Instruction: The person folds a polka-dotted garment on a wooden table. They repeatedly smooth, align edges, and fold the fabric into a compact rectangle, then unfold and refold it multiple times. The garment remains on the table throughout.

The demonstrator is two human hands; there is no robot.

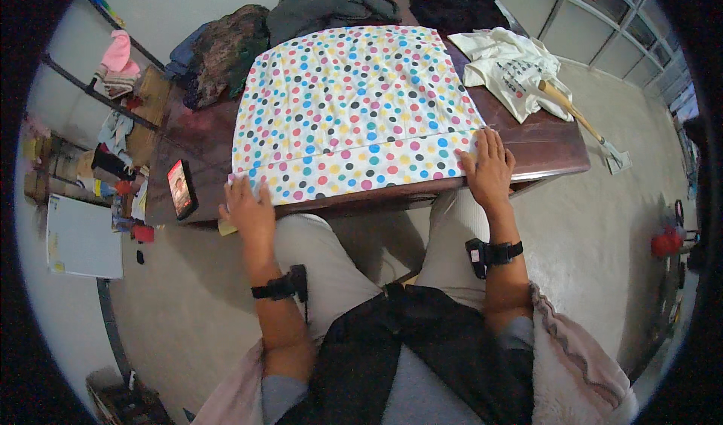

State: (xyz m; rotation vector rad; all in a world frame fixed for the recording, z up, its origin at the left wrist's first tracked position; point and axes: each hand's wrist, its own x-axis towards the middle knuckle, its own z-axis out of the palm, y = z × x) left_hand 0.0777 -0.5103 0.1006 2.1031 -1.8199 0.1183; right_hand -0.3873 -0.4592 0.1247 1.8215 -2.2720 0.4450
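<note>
A white cloth with multicoloured polka dots (356, 97) lies spread on a dark brown table (542, 142). Its near edge forms a band bounded by a crease or fold line, close to the table's front edge. My left hand (248, 204) rests on the cloth's near left corner, fingers somewhat spread. My right hand (488, 162) lies on the near right corner, thumb apart from the fingers. Neither hand plainly grips the cloth; whether fingertips pinch its edge is hard to tell. Both wrists wear black strapped devices.
A smartphone (182, 190) with a lit screen lies at the left. Behind the cloth are a patterned garment (229, 46), a grey garment (333, 9) and a black one (457, 7). To the right lie a printed white T-shirt (502, 66) and a wooden-handled tool (570, 108) projecting past the table.
</note>
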